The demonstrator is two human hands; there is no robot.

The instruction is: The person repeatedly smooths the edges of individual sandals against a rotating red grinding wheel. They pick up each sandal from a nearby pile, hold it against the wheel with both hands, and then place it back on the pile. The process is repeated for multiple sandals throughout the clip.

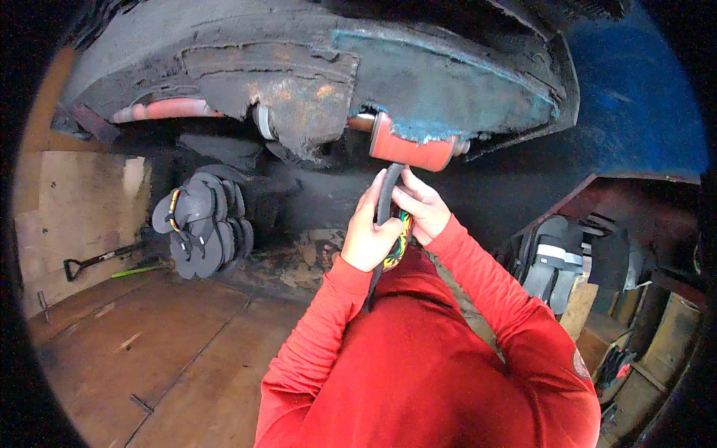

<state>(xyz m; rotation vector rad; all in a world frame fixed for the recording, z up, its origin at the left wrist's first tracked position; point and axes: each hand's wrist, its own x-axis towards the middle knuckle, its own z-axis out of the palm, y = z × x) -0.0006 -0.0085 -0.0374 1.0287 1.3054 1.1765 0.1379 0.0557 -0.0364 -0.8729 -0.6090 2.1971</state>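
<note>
Both of my hands are closed on one flip-flop (386,198), a dark grey sole held on edge with a colourful patterned strap (396,243). My left hand (366,233) grips it from the left, and my right hand (424,207) from the right, fingertips near its far end. That far end meets or nearly meets the underside of a red sanding drum (411,148); exact contact I cannot tell. Above the drum hangs a dust-covered machine hood (448,82) with a worn, bluish edge.
Several grey flip-flops (198,224) hang stacked at the left. A second reddish roller (168,110) shows under the hood's left part. Below the stack lies a brown board surface (157,336) with a black-handled tool (75,269). More soles (553,261) stand on the right.
</note>
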